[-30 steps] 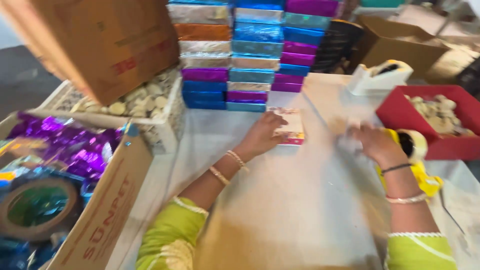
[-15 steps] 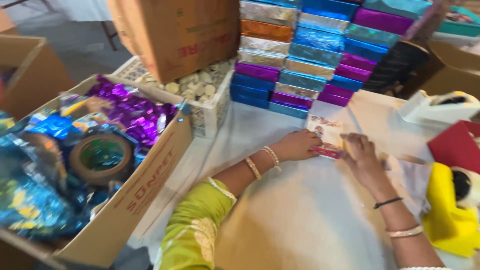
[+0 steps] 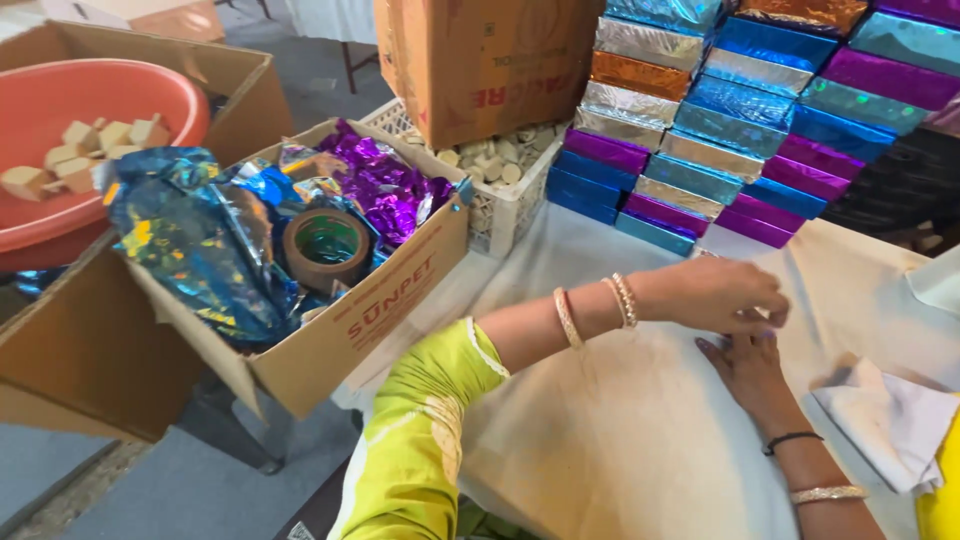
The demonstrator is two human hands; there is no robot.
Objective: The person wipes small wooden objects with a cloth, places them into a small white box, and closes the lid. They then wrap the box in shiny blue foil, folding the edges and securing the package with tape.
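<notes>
Centre right of frame: left hand (image 3: pixel 715 293), bangles at the wrist, reaching across a white cloth-covered table (image 3: pixel 620 440), fingers curled narrow and pinched at something small beneath them; the object itself hidden by the hand, so cannot tell what is held. Directly below: right hand (image 3: pixel 745 365), palm down and fingers extended flat on the cloth, tips meeting those of the left, apparently steadying the same hidden item. Upper right: stack (image 3: pixel 740 120) of foil-wrapped boxes in blue, purple, silver and orange, laid in stepped rows just beyond the hands, probably within easy reach for adding or taking one. Lower right: crumpled white cloth (image 3: pixel 890 420) beside the right forearm. Centre left: open carton (image 3: pixel 345 330) at the table edge, filled with blue and purple foil sheets (image 3: pixel 385 185) and a tape roll (image 3: pixel 327 245) lying on top, wrapping stock kept close to the work surface. Upper centre: white crate (image 3: pixel 500 205) of small pale blocks with a brown box (image 3: pixel 480 60) resting on it. Upper left: red tub (image 3: pixel 95 150) holding similar blocks, set inside another carton.
</notes>
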